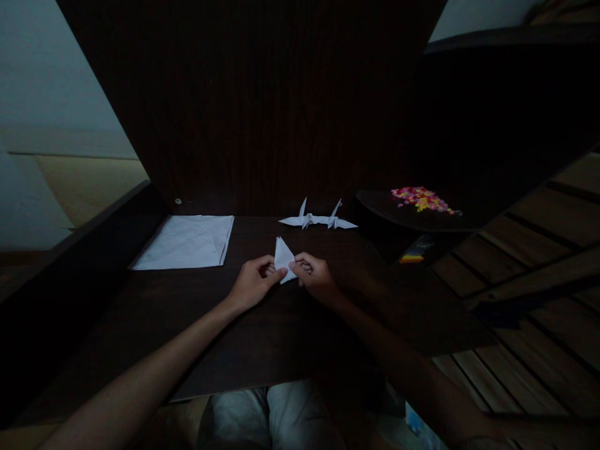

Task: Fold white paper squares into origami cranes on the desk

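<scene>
Between my two hands is a small white folded paper, kite-shaped, its narrow tip pointing away from me. My left hand pinches its left lower edge, thumb on top and fingers curled behind. On the other side my right hand grips the right lower edge in the same way. Both thumbs lie close together near the paper's lower middle. Just beyond the hands, two white paper cranes stand side by side against the back panel.
To the left lies a stack of white paper sheets. A heap of small pink, red and yellow pieces rests on a dark curved shelf at right. The dark desk has a raised left side board and a tall back panel.
</scene>
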The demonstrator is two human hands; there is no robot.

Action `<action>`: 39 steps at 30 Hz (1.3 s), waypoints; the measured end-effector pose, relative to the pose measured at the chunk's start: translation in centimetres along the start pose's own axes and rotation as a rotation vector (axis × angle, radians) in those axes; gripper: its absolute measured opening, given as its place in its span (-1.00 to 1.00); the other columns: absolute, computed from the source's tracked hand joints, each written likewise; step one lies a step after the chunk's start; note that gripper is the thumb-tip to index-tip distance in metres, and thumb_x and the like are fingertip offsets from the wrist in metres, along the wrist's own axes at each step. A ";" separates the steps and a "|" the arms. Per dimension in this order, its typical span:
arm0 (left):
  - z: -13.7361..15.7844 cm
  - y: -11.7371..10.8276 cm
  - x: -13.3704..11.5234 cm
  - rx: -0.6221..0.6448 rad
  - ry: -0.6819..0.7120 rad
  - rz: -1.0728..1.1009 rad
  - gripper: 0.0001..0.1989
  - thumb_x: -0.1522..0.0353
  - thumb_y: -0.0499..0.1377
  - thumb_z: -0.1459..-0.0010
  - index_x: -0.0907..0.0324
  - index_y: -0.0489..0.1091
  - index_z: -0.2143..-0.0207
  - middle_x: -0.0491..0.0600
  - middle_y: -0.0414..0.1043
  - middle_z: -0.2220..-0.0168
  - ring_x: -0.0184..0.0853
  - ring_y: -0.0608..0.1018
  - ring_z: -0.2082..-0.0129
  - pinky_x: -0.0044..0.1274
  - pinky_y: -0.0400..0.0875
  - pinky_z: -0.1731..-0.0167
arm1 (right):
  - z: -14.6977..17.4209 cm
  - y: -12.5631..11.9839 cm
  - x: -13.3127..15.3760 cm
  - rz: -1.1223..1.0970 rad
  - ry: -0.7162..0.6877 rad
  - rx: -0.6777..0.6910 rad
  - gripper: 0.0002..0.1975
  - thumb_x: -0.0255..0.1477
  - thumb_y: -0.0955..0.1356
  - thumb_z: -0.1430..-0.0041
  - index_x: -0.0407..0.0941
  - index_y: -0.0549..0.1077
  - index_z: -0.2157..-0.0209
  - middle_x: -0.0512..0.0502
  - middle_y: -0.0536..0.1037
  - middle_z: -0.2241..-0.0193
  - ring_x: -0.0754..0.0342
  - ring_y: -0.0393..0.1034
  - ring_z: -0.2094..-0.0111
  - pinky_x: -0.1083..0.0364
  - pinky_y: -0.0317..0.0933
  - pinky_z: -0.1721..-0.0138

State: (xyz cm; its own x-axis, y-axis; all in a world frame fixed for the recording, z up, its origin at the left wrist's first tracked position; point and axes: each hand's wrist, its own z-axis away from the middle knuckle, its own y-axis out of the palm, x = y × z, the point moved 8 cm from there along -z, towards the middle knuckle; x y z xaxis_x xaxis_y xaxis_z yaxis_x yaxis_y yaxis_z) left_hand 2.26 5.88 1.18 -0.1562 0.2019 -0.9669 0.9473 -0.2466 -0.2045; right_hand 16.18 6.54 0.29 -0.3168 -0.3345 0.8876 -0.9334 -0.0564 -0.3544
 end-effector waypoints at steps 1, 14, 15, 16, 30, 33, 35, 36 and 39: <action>0.0 0.0 0.0 0.002 0.008 -0.014 -0.75 0.22 0.26 0.01 0.24 0.48 0.38 -0.10 0.43 0.50 -0.40 0.41 0.50 -0.59 0.27 0.45 | 0.0 0.1 -0.1 -0.007 0.000 0.007 -0.78 -0.25 0.31 -0.12 -0.12 0.36 0.45 0.09 0.35 0.63 0.22 0.19 0.65 0.20 0.06 0.59; -0.2 -0.6 0.3 -0.090 0.031 -0.024 -0.87 0.31 0.22 0.00 0.21 0.45 0.44 -0.13 0.41 0.52 -0.40 0.41 0.50 -0.57 0.31 0.41 | 0.0 0.2 -0.1 0.015 0.062 0.019 -0.76 -0.37 0.25 -0.10 -0.10 0.30 0.60 0.12 0.29 0.78 0.22 0.16 0.72 0.21 0.04 0.61; -0.2 -0.6 0.3 -0.089 0.023 -0.006 -0.86 0.30 0.22 0.00 0.21 0.46 0.44 -0.13 0.41 0.52 -0.40 0.41 0.50 -0.57 0.30 0.42 | 0.0 0.2 -0.4 0.003 0.070 0.015 -0.77 -0.37 0.25 -0.10 -0.10 0.30 0.60 0.12 0.29 0.78 0.22 0.16 0.73 0.21 0.04 0.62; -0.2 -0.6 0.3 -0.088 0.012 0.017 -0.85 0.29 0.23 0.01 0.21 0.47 0.44 -0.13 0.42 0.52 -0.39 0.41 0.50 -0.57 0.30 0.42 | -0.1 0.2 -0.6 -0.013 0.077 0.014 -0.77 -0.37 0.25 -0.09 -0.10 0.29 0.61 0.13 0.29 0.79 0.22 0.15 0.74 0.21 0.04 0.62; -0.4 0.1 1.1 -0.017 -0.130 0.285 -0.67 0.22 0.33 0.08 0.26 0.48 0.29 -0.10 0.46 0.55 -0.41 0.46 0.56 -0.55 0.36 0.42 | -0.7 0.8 -1.7 -0.365 0.254 0.048 -0.77 -0.24 0.28 0.02 -0.11 0.28 0.58 0.08 0.40 0.75 0.22 0.21 0.81 0.24 0.02 0.76; -0.2 0.4 0.9 0.012 -0.140 0.300 -0.71 0.23 0.32 0.07 0.27 0.49 0.34 -0.06 0.48 0.53 -0.41 0.47 0.56 -0.55 0.37 0.43 | -0.7 0.9 -1.9 -0.423 0.297 0.062 -0.76 -0.22 0.29 0.05 -0.12 0.29 0.56 0.08 0.42 0.73 0.22 0.22 0.81 0.24 0.04 0.77; -0.1 0.7 1.0 0.043 -0.155 0.298 -0.74 0.22 0.31 0.04 0.27 0.49 0.42 -0.03 0.49 0.52 -0.41 0.48 0.55 -0.55 0.37 0.44 | -0.7 1.0 -2.0 -0.453 0.317 0.068 -0.76 -0.22 0.31 0.06 -0.12 0.30 0.54 0.08 0.43 0.72 0.22 0.23 0.80 0.24 0.05 0.77; -0.1 0.8 1.1 0.064 -0.169 0.299 -0.73 0.21 0.30 0.02 0.28 0.49 0.45 -0.03 0.49 0.53 -0.40 0.48 0.56 -0.55 0.37 0.45 | -0.7 1.0 -2.0 -0.465 0.322 0.068 -0.75 -0.22 0.31 0.07 -0.12 0.30 0.54 0.08 0.42 0.71 0.22 0.24 0.80 0.24 0.05 0.77; -0.1 1.4 1.7 0.127 -0.206 0.331 -0.69 0.18 0.27 -0.01 0.29 0.47 0.49 -0.01 0.47 0.58 -0.39 0.47 0.60 -0.54 0.36 0.51 | -0.6 1.0 -2.1 -0.507 0.338 0.068 -0.75 -0.22 0.32 0.07 -0.12 0.30 0.53 0.08 0.42 0.71 0.22 0.23 0.80 0.24 0.05 0.77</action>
State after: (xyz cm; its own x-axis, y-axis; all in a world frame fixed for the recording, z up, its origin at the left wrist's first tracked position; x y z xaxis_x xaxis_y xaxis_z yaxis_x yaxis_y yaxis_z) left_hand 3.31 5.99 -0.74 0.0860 -0.0988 -0.9914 0.9158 -0.3841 0.1177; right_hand 15.78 7.75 -1.72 0.1181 0.0656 0.9908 -0.9725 -0.1940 0.1288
